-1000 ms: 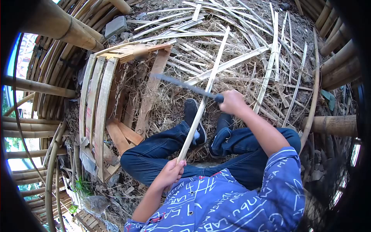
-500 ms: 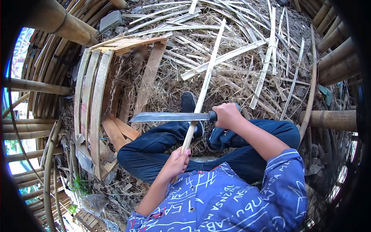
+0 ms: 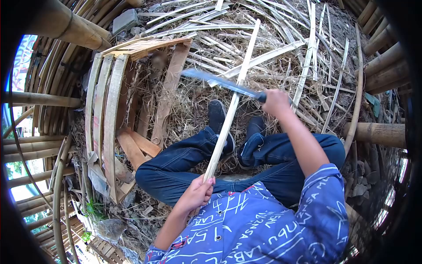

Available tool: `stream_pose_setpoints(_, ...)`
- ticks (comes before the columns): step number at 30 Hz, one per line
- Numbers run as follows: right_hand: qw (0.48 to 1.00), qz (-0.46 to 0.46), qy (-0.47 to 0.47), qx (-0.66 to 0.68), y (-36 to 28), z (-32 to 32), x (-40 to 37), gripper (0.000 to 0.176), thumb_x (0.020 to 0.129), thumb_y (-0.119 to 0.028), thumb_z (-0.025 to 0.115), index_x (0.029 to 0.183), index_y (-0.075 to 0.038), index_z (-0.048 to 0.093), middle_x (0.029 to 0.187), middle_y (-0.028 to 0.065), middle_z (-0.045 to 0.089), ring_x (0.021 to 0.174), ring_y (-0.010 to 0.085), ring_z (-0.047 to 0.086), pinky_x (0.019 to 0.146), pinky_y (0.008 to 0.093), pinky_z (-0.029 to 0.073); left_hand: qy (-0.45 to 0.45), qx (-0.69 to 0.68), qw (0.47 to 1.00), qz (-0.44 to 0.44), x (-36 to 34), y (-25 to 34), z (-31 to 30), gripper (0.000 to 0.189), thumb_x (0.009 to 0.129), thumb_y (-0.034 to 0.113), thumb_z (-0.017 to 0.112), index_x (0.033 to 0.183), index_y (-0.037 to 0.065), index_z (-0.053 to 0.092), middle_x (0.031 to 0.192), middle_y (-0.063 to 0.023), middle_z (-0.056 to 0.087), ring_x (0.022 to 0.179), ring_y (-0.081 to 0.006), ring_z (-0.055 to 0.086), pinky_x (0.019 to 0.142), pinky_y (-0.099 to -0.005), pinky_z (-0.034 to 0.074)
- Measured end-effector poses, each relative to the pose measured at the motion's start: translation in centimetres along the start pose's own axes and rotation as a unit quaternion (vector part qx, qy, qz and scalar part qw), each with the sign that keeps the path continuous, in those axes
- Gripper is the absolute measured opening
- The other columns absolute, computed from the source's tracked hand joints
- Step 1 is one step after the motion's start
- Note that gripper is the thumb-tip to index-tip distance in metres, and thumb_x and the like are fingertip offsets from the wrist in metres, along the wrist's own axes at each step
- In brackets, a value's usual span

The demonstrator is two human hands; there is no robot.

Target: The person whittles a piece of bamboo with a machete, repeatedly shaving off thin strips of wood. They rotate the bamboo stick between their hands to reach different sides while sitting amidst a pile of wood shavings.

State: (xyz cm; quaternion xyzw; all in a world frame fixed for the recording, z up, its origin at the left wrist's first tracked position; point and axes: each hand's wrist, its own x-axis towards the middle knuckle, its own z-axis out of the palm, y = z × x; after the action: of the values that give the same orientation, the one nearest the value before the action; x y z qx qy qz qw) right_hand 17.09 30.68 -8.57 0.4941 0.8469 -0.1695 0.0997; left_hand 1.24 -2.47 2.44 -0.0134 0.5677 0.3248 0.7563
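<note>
Cramped. Frame (image 3: pixel 107 101) blocks the left, just beside the legs (image 3: pixel 176 163). Poles (image 3: pixel 380 134) wall the right; more poles (image 3: pixel 39 99) far left. Legs and 2 shoes (image 3: pixel 216 115) fill near ground. Strip (image 3: pixel 226 121) runs up the middle, knife (image 3: pixel 215 80) crossing it. Free air: above litter (image 3: pixel 281 35) ahead, between frame and right poles.

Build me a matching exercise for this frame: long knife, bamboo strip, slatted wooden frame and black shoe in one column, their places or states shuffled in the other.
1. long knife
2. bamboo strip
3. slatted wooden frame
4. black shoe

A. worn on a foot, beside the strip
B. near end in the grip of the left hand
C. lying on the person's left side
D. raised, handle in the right hand

Pairs: 1-D, 2-B, 3-C, 4-A
</note>
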Motion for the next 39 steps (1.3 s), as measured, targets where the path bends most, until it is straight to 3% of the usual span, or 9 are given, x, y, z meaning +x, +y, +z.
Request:
stream_pose_setpoints(3, 0.999, 0.034, 0.021, -0.01, 3.0, 0.4, 2.1, 0.027, 0.071, -0.021, 0.067, 0.094, -0.006, 0.069, 0.092, 0.0173, 0.069, 0.088, 0.0334, 0.068, 0.082, 0.044, 0.054, 0.01, 0.016, 1.0, -0.01, -0.4, -0.3, -0.1, 0.016, 0.104, 0.027, 0.04, 0.095, 0.014, 0.045, 0.065, 0.009, 0.031, 0.048, -0.0007, 0.025, 0.04, -0.0178, 0.02)
stream_pose_setpoints(11, 0.997, 0.049, 0.027, 0.045, -0.1, -1.0, -0.2, 0.024, 0.07, -0.018, 0.062, 0.088, -0.004, 0.069, 0.09, 0.0206, 0.069, 0.088, 0.0359, 0.067, 0.082, 0.0454, 0.053, -0.032, -0.015, 0.999, -0.004, 0.2, -0.1, -2.3, 0.014, 0.103, 0.027, 0.045, 0.096, 0.014, 0.045, 0.062, 0.0083, 0.029, 0.044, -0.0003, 0.023, 0.036, -0.0187, 0.016)
stream_pose_setpoints(16, 0.991, -0.074, -0.02, 0.113, -3.6, -1.2, -3.7, 0.026, 0.068, -0.02, 0.063, 0.089, -0.006, 0.069, 0.09, 0.0198, 0.069, 0.087, 0.0359, 0.067, 0.082, 0.0457, 0.053, -0.054, -0.057, 0.997, 0.016, 2.2, 0.5, -2.1, 0.014, 0.1, 0.026, 0.052, 0.093, 0.016, 0.044, 0.061, 0.0085, 0.032, 0.044, -0.0003, 0.025, 0.036, -0.0178, 0.017)
stream_pose_setpoints(21, 0.974, -0.161, -0.072, 0.141, -6.9, -0.5, -8.7, 0.019, 0.067, -0.023, 0.066, 0.08, -0.009, 0.069, 0.076, 0.018, 0.068, 0.077, 0.0369, 0.068, 0.075, 0.0464, 0.054, -0.082, -0.077, 0.993, 0.034, 3.7, 1.2, -1.2, 0.011, 0.097, 0.019, 0.056, 0.095, 0.015, 0.047, 0.06, 0.0079, 0.031, 0.043, -0.0013, 0.025, 0.035, -0.0184, 0.018)
stream_pose_setpoints(26, 0.967, -0.192, -0.088, 0.143, -8.0, 1.0, -11.5, 0.019, 0.065, -0.021, 0.067, 0.079, -0.008, 0.068, 0.075, 0.0187, 0.068, 0.075, 0.0364, 0.068, 0.071, 0.0466, 0.054, -0.02, 0.001, 0.998, 0.064, 4.0, 1.2, -0.4, 0.013, 0.095, 0.015, 0.059, 0.094, 0.013, 0.046, 0.06, 0.0072, 0.036, 0.043, -0.0014, 0.029, 0.035, -0.0194, 0.019)
stream_pose_setpoints(29, 0.974, -0.201, -0.051, 0.087, -7.8, 1.2, -10.7, 0.017, 0.063, -0.02, 0.068, 0.076, -0.008, 0.066, 0.072, 0.0171, 0.067, 0.07, 0.0354, 0.068, 0.067, 0.0453, 0.054, 0.029, 0.07, 0.993, 0.095, 3.9, 0.8, 0.3, 0.013, 0.096, 0.015, 0.058, 0.094, 0.012, 0.045, 0.059, 0.0072, 0.035, 0.043, -0.0014, 0.03, 0.036, -0.0201, 0.021)
stream_pose_setpoints(35, 0.995, -0.077, -0.033, 0.045, -4.4, 1.6, -5.0, 0.022, 0.067, -0.022, 0.07, 0.084, -0.009, 0.068, 0.085, 0.0167, 0.068, 0.083, 0.0332, 0.068, 0.077, 0.0431, 0.054, 0.061, 0.082, 0.989, 0.104, 3.6, 0.2, 0.8, 0.011, 0.098, 0.017, 0.053, 0.096, 0.012, 0.044, 0.058, 0.0072, 0.036, 0.043, -0.0018, 0.031, 0.036, -0.0212, 0.023)
stream_pose_setpoints(39, 0.997, -0.077, -0.003, 0.021, -3.2, 1.5, -2.1, 0.022, 0.067, -0.022, 0.07, 0.085, -0.009, 0.068, 0.086, 0.0155, 0.069, 0.084, 0.0332, 0.068, 0.079, 0.0425, 0.054, 0.078, 0.12, 0.982, 0.123, 3.4, 0.0, 0.5, 0.009, 0.1, 0.017, 0.051, 0.097, 0.012, 0.044, 0.059, 0.0072, 0.036, 0.043, -0.0018, 0.03, 0.036, -0.021, 0.024)
